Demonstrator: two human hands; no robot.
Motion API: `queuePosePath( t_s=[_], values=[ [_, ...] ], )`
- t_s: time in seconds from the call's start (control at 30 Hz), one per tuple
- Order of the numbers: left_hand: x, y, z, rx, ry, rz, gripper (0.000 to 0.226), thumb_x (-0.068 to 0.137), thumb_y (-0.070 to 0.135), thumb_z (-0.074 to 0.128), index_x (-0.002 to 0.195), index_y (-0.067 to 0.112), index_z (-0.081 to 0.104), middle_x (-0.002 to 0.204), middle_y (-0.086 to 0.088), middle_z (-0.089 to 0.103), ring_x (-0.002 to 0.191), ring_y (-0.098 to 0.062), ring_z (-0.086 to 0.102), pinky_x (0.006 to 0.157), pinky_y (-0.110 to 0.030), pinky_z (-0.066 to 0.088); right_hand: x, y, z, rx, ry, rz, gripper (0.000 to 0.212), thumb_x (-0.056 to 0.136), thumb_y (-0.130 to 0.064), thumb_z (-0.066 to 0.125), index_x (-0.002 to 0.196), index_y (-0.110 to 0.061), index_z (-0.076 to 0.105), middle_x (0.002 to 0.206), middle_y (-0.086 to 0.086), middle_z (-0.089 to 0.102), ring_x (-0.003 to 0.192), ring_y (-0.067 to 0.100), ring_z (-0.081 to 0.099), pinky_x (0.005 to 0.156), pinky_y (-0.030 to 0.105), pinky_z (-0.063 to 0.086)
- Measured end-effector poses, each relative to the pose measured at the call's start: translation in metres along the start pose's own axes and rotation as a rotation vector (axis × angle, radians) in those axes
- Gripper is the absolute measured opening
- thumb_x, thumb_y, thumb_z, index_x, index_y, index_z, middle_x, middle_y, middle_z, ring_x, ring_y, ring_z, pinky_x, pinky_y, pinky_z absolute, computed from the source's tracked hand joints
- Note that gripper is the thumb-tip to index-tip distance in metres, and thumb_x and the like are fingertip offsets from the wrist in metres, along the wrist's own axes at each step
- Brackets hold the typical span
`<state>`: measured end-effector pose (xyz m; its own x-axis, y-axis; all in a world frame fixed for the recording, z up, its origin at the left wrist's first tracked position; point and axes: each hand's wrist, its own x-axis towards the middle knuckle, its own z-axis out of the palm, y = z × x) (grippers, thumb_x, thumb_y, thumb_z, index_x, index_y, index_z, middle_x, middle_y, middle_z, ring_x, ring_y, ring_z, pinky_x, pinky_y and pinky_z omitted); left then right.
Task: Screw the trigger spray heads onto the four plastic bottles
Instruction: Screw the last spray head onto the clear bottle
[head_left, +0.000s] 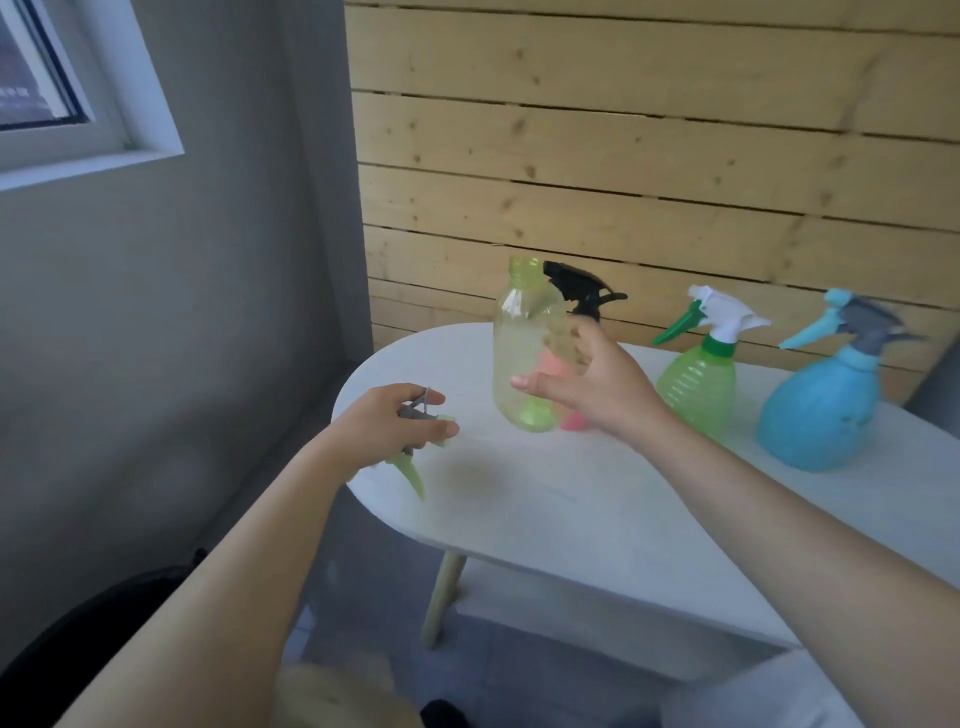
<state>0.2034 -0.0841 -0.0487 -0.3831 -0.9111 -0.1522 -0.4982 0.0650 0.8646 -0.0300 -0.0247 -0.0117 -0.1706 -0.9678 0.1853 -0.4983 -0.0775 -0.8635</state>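
The left hand (387, 423) has its grip clamped on a loose green trigger head (415, 457), its tapered lever pointing down. The right hand (587, 387) grips a clear yellow-green bottle (522, 345), upright, open neck up, above the smooth white worktop (597, 499). Three capped bottles stand right.

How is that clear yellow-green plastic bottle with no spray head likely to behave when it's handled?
The clear yellow-green plastic bottle looks empty, so probably very light. Its thin see-through wall may flex under a firm squeeze. Tall and narrow, it would likely tip from a nudge once set on the white table; the right hand grips it now.
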Motion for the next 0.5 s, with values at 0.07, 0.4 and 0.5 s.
queuePosePath(
  t_s=[0.07,0.4,0.5],
  values=[
    [0.0,0.007,0.009,0.002,-0.013,0.031,0.033,0.072,0.039,0.077,0.101,0.034,0.062,0.07,0.012,0.067,0.064,-0.01,0.059,0.064,-0.029,0.048,-0.014,0.001,-0.023,-0.052,0.032,-0.008,0.069,0.06,-0.046,0.082,0.119,-0.034,0.049,0.113,-0.017,0.054,0.102,0.003,0.05,0.067,0.007,0.036],
    [0.008,0.038,0.05,-0.008,-0.064,0.089,0.039,0.075,0.037,0.075,0.11,0.026,0.063,0.081,0.002,0.071,0.073,-0.017,0.06,0.074,-0.039,0.053,-0.062,0.028,-0.108,-0.176,0.018,0.092,0.076,0.058,-0.06,0.075,0.126,-0.036,0.051,0.115,-0.017,0.06,0.107,0.003,0.054,0.076,0.013,0.039],
    [0.011,0.041,0.055,-0.045,-0.052,0.087,0.038,0.078,0.035,0.074,0.111,0.024,0.062,0.083,0.001,0.071,0.07,-0.014,0.059,0.06,-0.02,0.05,-0.071,0.038,-0.131,-0.195,0.009,0.13,0.088,0.047,-0.068,0.071,0.127,-0.037,0.051,0.114,-0.014,0.062,0.107,0.003,0.056,0.08,0.019,0.042]
  ],
)
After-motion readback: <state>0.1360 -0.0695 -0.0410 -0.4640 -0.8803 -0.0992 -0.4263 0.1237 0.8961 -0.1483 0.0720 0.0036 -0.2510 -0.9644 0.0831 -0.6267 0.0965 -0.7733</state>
